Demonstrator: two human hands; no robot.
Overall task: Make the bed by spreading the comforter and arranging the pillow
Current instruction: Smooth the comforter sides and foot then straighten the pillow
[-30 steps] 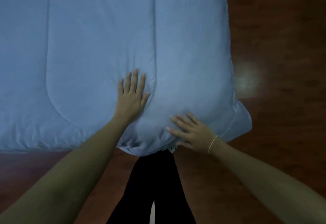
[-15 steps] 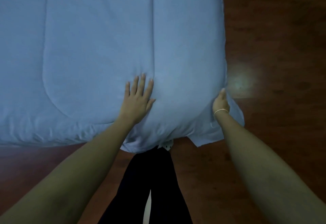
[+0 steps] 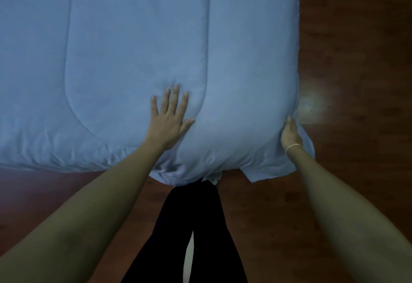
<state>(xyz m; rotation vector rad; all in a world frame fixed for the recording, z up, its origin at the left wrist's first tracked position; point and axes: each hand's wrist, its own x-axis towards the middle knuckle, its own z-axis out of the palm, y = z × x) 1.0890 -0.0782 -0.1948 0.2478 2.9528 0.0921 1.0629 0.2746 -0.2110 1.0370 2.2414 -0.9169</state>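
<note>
A light blue quilted comforter (image 3: 138, 44) lies spread over the bed and fills the upper part of the head view. Its near edge bulges and hangs toward me. My left hand (image 3: 170, 118) rests flat on it with fingers spread, beside a stitched seam. My right hand (image 3: 291, 133) is seen edge-on against the comforter's near right corner, fingers straight and together, partly sunk into the fabric. The corner flap (image 3: 278, 171) hangs down below my wrist. No pillow is in view.
Dark reddish wooden floor (image 3: 356, 82) runs along the right side of the bed and under me, with a pale glare spot (image 3: 312, 104). My legs in black trousers (image 3: 189, 227) stand at the bed's foot.
My right hand slid off the top of the comforter to its right corner edge, and the corner flap dropped down. My left hand crept slightly forward and stays flat.
</note>
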